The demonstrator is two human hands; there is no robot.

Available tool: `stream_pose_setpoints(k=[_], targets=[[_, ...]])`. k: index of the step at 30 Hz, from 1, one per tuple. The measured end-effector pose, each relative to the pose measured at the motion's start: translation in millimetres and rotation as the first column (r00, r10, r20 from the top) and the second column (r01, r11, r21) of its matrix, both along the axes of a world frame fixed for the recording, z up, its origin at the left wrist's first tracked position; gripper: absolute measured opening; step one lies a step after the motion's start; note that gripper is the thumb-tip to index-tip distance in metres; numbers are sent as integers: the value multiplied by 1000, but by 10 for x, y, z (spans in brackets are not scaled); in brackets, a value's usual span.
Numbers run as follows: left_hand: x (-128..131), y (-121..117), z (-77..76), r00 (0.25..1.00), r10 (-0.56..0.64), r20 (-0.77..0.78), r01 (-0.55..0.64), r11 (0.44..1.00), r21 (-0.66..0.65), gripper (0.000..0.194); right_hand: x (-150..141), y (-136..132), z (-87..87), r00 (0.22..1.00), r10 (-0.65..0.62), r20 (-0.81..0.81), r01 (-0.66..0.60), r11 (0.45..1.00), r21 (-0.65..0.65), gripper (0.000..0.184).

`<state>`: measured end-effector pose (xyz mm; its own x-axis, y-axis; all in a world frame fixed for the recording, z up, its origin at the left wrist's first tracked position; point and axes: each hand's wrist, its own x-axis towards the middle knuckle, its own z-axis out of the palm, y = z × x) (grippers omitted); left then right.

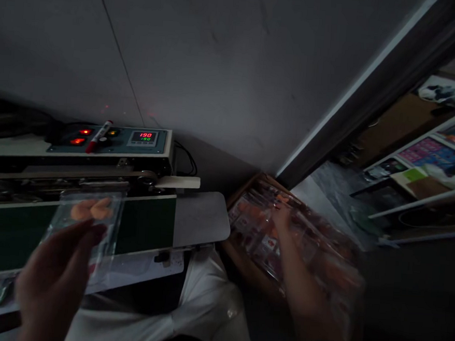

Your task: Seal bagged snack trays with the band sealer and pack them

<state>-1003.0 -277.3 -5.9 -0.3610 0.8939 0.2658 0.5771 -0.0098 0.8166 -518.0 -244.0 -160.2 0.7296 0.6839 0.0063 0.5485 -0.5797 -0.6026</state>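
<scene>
Pinching one clear bag (87, 218), left hand (54, 278); right hand (282, 218), grip unclear, at one box (245, 192)

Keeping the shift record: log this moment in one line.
left hand: clear bag | right hand: packets in cardboard box | band sealer: 190

A band sealer (74, 180) was placed against the wall (181, 58), with a marker (99, 136) laid on its control panel (147, 139), and a packet (92, 210) was held before it. To its right, a cardboard box (245, 192) of further packets (258, 230) was set, with shelving (427, 158) beyond.
</scene>
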Motion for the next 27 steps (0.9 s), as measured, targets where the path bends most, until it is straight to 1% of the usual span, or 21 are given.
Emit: stream_pose_setpoints(k=[1,2,3,4,5,6,7,8,9,11,12,14,15,16,17,19,20,21,23,25,27], targets=[[195,21,27,996,-70,48,71,997,-22,41,9,-46,69,999,19,-29,-17,998,60,42],[385,55,41,979,-180,101,185,982,-43,38,25,-106,167,998,42,-48,-37,993,115,43],[573,99,47,937,-316,150,326,944,-51,35,44,-182,294,994,81,-70,-67,980,185,42],[764,149,53,868,-458,189,474,879,-47,33,61,-268,450,987,135,-91,-105,954,281,40],[962,201,67,782,-580,229,603,797,-37,31,67,-363,633,974,200,-106,-143,907,396,38],[1168,249,93,686,-674,273,702,712,-6,32,54,-462,838,957,267,-111,-173,837,519,36],[1380,288,136,597,-735,321,768,639,35,38,18,-559,1058,937,332,-109,-192,750,632,36],[1589,316,192,533,-765,362,797,598,90,50,-46,-650,1283,915,391,-103,-201,661,723,36],[1784,331,258,491,-780,387,803,578,147,64,-135,-730,1501,896,434,-95,-200,586,785,35],[2091,332,382,437,-801,408,796,556,239,90,-370,-839,1874,879,470,-80,-188,495,848,31],[2184,325,423,400,-812,425,808,531,256,92,-499,-864,2010,877,474,-81,-167,459,873,28],[2231,309,434,302,-796,524,848,476,234,74,-736,-854,2156,881,458,-117,-84,394,915,24],[2188,304,407,262,-757,598,859,466,213,61,-838,-819,2164,870,466,-159,-28,370,928,25],[2109,303,364,243,-698,673,856,481,189,50,-929,-766,2131,837,501,-219,20,372,928,31],[2000,305,313,249,-631,734,840,518,161,45,-1016,-698,2061,776,560,-292,47,410,911,41],[1733,320,205,306,-526,793,789,607,99,46,-1208,-528,1832,591,668,-453,-10,567,824,59],[1593,334,155,338,-497,799,767,637,72,49,-1324,-434,1688,501,686,-527,-69,639,766,64],[1458,353,106,363,-480,799,753,656,52,51,-1453,-341,1538,439,682,-585,-115,688,716,64],[1224,410,12,392,-450,802,722,691,34,53,-1731,-171,1250,397,658,-640,-116,727,676,60],[1045,488,-78,424,-372,826,648,761,10,52,-1983,-32,1019,404,640,-653,-57,730,681,59],[920,577,-154,488,-270,830,533,845,-38,52,-2160,74,862,440,639,-631,-65,724,687,60]])
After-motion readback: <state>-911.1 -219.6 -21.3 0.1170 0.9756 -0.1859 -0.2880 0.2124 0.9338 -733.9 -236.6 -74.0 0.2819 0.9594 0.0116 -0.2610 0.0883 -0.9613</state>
